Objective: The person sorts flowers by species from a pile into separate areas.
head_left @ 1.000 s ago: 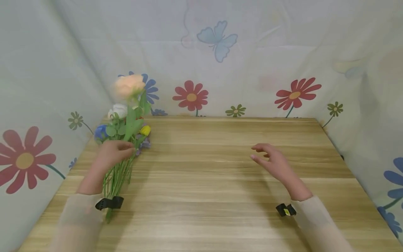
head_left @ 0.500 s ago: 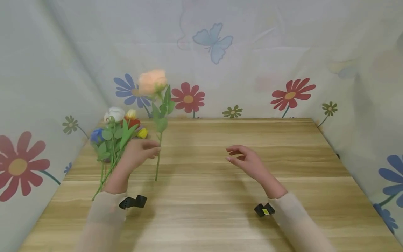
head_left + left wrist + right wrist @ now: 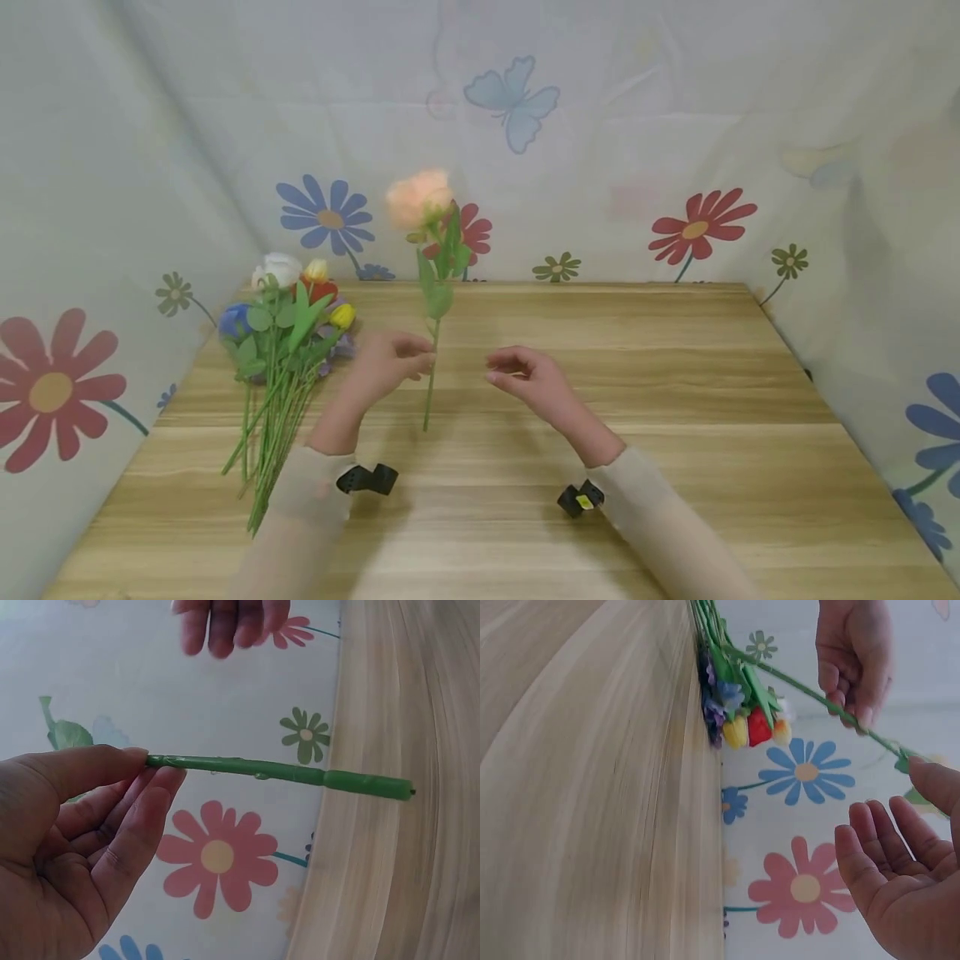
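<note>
My left hand (image 3: 386,367) pinches the green stem of a peach artificial rose (image 3: 422,200) between thumb and fingertips, holding it upright above the table. In the left wrist view the lower stem (image 3: 255,767) sticks out past the fingertips. My right hand (image 3: 534,379) hovers to the right of the stem, its fingers loosely bent with nothing between them. In the right wrist view, that hand's fingers (image 3: 874,847) are spread apart. A bunch of artificial flowers (image 3: 288,333) in white, blue, red, yellow and purple lies on the table's left side, stems towards me.
The wooden table (image 3: 600,517) has a cloth with printed flowers (image 3: 600,167) hanging at its back and sides. A black strap (image 3: 367,479) is on my left wrist and another black strap (image 3: 581,498) on the right.
My left hand has carried the peach rose from above the bunch towards the right, to the table's middle. My right hand has moved left, closer to it.
</note>
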